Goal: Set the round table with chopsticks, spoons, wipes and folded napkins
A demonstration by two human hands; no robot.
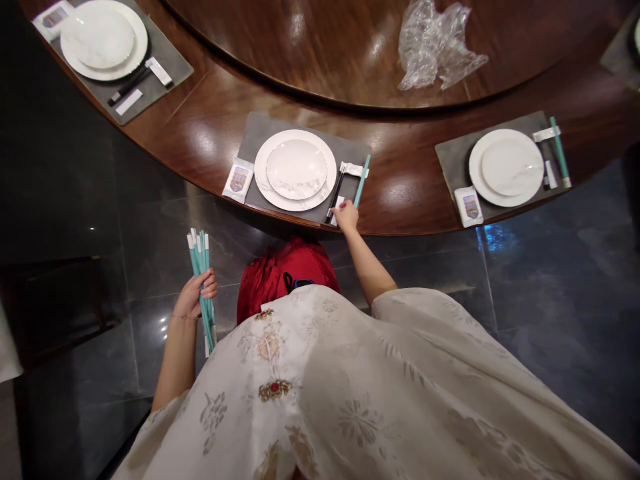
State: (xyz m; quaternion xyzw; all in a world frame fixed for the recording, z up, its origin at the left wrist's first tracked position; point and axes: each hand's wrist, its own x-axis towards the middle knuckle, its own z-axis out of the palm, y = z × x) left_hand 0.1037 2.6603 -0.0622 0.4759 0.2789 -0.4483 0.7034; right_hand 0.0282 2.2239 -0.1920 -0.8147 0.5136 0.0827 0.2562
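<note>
Far left on the round wooden table (167, 133) there's a gray mat (173, 73) with stacked white plates (100, 37), a white packet (51, 21) tucked beside them, and dark chopsticks (133, 81) propped on a little white rest (159, 71).

Next along, away from the table edge and above the dark floor tiles, the left hand (200, 293) has its fingers wrapped around a bunch of turquoise chopsticks (199, 257). Really nice color: slim, straight sticks with bright white tips, poking up a bit unevenly and fanned slightly at the top. The bunch stands nearly upright with a slight tilt.

Then the middle setting: printed packet (239, 180), marbled plates (296, 170), then a black pair (335, 195) lying at a slant. Just right of that is the right hand (346, 216), fingers curled in at the table edge. It's at the lower end of a turquoise pair (362, 180), whose upper end lies over a white rest (352, 169). Can't tell if the fingers actually grip that pair.

Further right, crumpled clear plastic (435, 47) sits on the raised round center (340, 60). Last setting over has white plates too, plus another turquoise pair (559, 152) along the mat's right edge.
</note>
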